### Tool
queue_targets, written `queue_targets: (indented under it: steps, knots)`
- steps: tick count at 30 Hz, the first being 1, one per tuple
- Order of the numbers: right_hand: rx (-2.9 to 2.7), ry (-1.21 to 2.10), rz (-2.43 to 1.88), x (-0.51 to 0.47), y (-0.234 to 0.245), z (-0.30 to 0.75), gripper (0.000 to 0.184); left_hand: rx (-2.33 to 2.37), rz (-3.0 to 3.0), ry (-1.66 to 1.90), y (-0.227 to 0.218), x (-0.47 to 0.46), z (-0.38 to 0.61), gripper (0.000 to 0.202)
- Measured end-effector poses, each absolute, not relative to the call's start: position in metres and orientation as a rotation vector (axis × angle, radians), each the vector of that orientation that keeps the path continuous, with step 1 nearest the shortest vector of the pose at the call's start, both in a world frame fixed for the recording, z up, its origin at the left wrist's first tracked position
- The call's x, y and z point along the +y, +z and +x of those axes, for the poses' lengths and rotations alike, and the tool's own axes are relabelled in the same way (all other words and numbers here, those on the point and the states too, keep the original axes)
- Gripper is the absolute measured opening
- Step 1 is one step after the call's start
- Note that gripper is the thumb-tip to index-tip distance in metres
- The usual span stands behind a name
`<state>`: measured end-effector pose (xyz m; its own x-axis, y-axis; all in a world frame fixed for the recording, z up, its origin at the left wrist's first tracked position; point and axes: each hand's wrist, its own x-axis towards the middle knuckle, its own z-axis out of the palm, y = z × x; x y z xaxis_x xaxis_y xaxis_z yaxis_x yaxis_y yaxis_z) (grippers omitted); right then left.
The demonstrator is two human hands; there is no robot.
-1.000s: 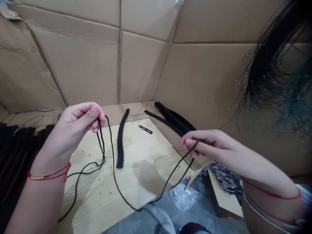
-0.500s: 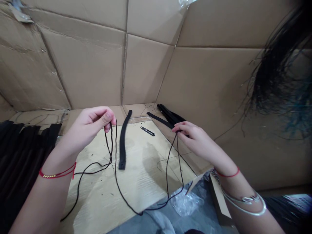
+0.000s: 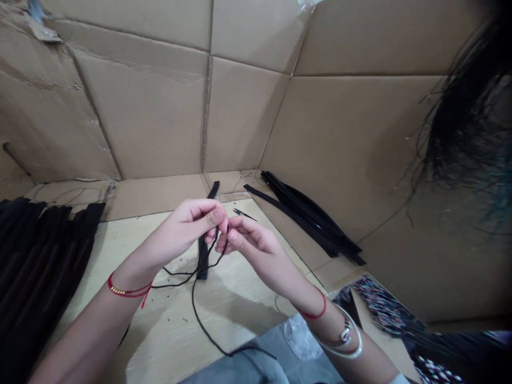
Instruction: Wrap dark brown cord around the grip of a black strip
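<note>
Both hands meet over the pale board, fingertips close together. My left hand [image 3: 196, 221] is closed in a pinch on a thin dark cord [image 3: 194, 298], whose strands hang below the fingers. Touching or nearly touching it, my right hand [image 3: 256, 242] is also closed on the cord, thumb against forefinger. The cord loops down over the board and my lap. Behind the hands lies a flat black strap [image 3: 202, 261], partly covered by them. Small black thread snips [image 3: 243, 214] lie just beyond the right hand, partly hidden.
Black strips [image 3: 52, 256] are piled at the left. More black straps [image 3: 308, 213] lie along the right wall. Cardboard walls [image 3: 248, 106] enclose the back and right. A bundle of dark cords [image 3: 460, 112] hangs at upper right. Clear plastic [image 3: 302, 336] lies near my lap.
My right hand has moved left from beside the right-hand straps to meet my left hand, which has shifted right. The cord's wide loop on the right has dropped from the right hand.
</note>
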<state>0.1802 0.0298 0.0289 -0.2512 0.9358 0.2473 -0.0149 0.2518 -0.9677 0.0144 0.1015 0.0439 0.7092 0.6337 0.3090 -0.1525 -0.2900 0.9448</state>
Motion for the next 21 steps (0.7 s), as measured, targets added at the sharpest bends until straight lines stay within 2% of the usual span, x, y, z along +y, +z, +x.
queue_targets:
  steps: [5, 9, 16, 21]
  knots:
    - [-1.297, 1.194, -1.028, 0.035, 0.029, 0.188, 0.02, 0.465, 1.764, 0.781, 0.047, 0.109, 0.005, 0.034]
    - [-1.055, 1.202, -1.003, 0.033, 0.03, 0.208, 0.017, 0.527, 1.704, 0.891, 0.053, 0.119, -0.012, 0.035]
    - [-0.815, 0.941, -0.933, 0.035, 0.032, 0.264, 0.022, 0.71, 1.422, 1.18, 0.057, 0.146, -0.063, 0.025]
    - [-0.742, 0.79, -0.905, 0.031, 0.041, 0.281, 0.015, 0.791, 1.312, 1.314, 0.058, 0.156, -0.08, 0.021]
